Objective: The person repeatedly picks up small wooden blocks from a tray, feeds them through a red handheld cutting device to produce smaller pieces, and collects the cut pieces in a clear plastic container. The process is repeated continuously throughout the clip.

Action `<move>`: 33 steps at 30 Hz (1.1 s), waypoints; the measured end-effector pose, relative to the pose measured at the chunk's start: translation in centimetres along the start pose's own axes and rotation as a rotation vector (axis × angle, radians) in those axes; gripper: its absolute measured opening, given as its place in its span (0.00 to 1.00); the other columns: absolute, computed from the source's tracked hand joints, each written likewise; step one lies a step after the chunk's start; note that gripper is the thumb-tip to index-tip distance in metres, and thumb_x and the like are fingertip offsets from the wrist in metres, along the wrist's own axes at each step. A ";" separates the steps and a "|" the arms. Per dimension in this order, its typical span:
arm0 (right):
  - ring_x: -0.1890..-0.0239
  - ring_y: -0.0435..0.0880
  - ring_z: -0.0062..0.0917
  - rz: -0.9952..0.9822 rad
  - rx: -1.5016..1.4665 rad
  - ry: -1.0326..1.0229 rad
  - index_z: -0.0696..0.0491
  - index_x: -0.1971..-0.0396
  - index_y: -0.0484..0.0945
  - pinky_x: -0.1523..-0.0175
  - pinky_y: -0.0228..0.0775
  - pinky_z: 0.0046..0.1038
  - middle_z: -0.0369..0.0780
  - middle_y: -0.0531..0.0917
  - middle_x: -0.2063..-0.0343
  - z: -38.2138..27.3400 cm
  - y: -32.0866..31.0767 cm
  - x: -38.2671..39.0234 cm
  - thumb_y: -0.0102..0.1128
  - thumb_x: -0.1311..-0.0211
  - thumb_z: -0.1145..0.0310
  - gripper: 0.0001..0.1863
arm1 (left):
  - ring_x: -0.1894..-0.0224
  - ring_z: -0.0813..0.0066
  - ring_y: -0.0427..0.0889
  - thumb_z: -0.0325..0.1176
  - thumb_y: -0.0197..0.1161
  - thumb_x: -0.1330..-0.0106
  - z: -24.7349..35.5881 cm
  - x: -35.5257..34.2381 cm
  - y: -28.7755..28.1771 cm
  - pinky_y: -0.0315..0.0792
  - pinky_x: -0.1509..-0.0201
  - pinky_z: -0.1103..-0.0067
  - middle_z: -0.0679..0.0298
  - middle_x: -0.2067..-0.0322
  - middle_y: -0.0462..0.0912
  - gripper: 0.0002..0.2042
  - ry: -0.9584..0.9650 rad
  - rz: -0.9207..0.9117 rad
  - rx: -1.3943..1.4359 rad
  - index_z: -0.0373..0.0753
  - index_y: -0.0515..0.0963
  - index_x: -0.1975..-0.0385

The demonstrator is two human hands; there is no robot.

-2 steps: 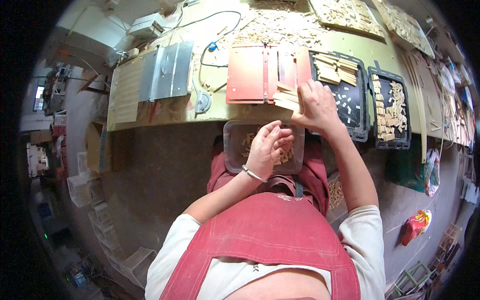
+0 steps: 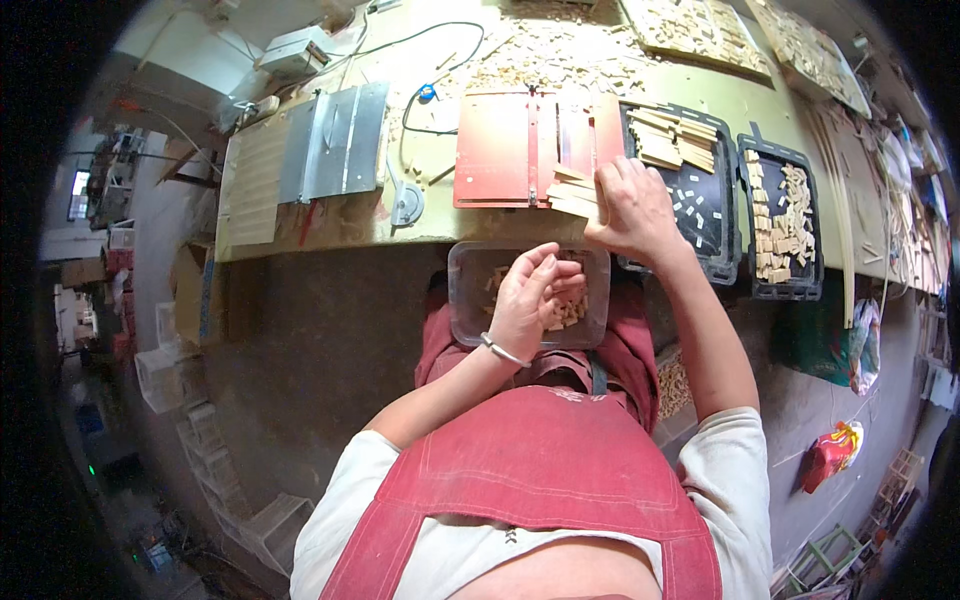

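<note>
My right hand (image 2: 635,205) is closed round a small bundle of thin pale wooden strips (image 2: 575,193) at the front right of a red slotted machine plate (image 2: 495,150). The strips fan out to the left from my fingers, over the plate's front corner. My left hand (image 2: 535,295) is cupped, palm turned inward, with its fingers loosely bent and nothing visible in it. Beneath it, a clear plastic bin (image 2: 470,325) on my lap holds many small wooden pieces (image 2: 572,315), partly hidden by that hand.
Right of the plate, a black tray (image 2: 715,235) bears wooden strips and small blocks; another black tray (image 2: 785,285) holds rows of blocks. A grey slotted plate (image 2: 350,140) and a round-ended metal gauge (image 2: 406,205) lie to the left. Wood scraps (image 2: 550,55) cover the table's back.
</note>
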State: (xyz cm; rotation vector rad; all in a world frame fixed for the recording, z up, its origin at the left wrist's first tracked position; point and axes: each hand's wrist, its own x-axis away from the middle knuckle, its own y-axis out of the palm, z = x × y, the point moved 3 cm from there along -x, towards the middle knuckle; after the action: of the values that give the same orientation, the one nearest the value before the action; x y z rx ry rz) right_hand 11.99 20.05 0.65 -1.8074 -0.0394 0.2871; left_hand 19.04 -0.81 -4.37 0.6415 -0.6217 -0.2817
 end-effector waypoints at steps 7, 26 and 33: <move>0.38 0.77 0.42 -0.032 -0.057 0.002 0.59 0.42 0.78 0.34 0.70 0.43 0.48 0.78 0.46 1.1 0.4 -1.2 0.74 0.54 0.57 0.37 | 0.48 0.69 0.88 0.37 0.59 0.16 1.7 1.4 -2.8 0.82 0.39 0.71 0.58 0.50 0.86 0.20 0.121 0.020 -0.124 0.37 0.69 0.31; 0.21 0.63 0.40 0.642 -1.492 0.412 0.63 0.27 0.62 0.17 0.51 0.41 0.55 0.68 0.27 -1.8 5.4 -3.0 0.43 0.13 0.43 0.37 | 0.45 0.50 0.78 0.33 0.79 0.43 10.8 -7.8 0.6 0.77 0.38 0.62 0.50 0.47 0.74 0.37 0.801 -0.044 -1.623 0.38 0.71 0.33; 0.22 0.65 0.41 0.648 -1.443 0.463 0.65 0.27 0.63 0.18 0.52 0.41 0.57 0.68 0.27 -0.9 6.2 -3.3 0.44 0.15 0.38 0.42 | 0.49 0.46 0.83 0.37 0.76 0.42 11.7 -10.0 1.8 0.79 0.43 0.59 0.51 0.52 0.76 0.27 0.750 -0.111 -1.782 0.42 0.76 0.41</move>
State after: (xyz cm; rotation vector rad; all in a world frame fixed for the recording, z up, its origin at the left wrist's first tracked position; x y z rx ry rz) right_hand 8.22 17.06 -4.48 -3.2523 0.8866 0.3006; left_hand 4.10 -0.64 -0.38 -0.9423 0.4934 -0.5259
